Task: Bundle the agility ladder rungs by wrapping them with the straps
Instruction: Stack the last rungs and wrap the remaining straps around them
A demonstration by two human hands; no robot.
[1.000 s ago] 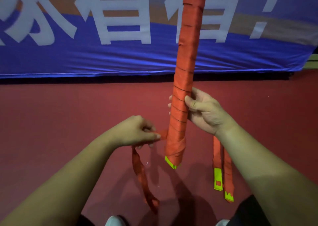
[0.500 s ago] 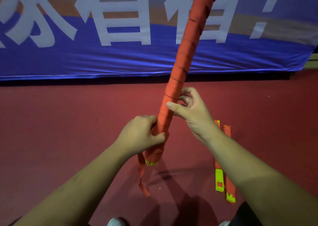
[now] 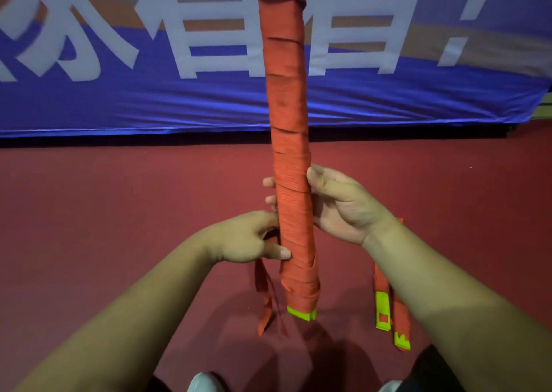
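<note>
The person holds the bundle (image 3: pixel 289 140) nearly upright in front of the body. It runs from the top edge of the view down to just above the red floor (image 3: pixel 89 227). It is a long, narrow orange column, wound from end to end in overlapping, slightly slanted turns of flat woven strap. The turns near the bottom sit looser and a little wider. Below the last turn, the yellow-green rung ends (image 3: pixel 301 314) stick out.

The right hand (image 3: pixel 340 206) is clamped round the bundle's lower part, thumb along its right side and fingertips showing past its left edge. Just below, the left hand (image 3: pixel 246 240) presses its thumb against the bundle's left side and holds the strap tail (image 3: pixel 265 299). The tail hangs slack and twisted beneath the hand, beside the bundle.

More orange strap with yellow-green pieces (image 3: pixel 383 311) shows below the right wrist, partly hidden by the forearm. A blue banner (image 3: pixel 119 101) with large white characters hangs behind. The toes of white shoes (image 3: pixel 203 382) show at the bottom edge.
</note>
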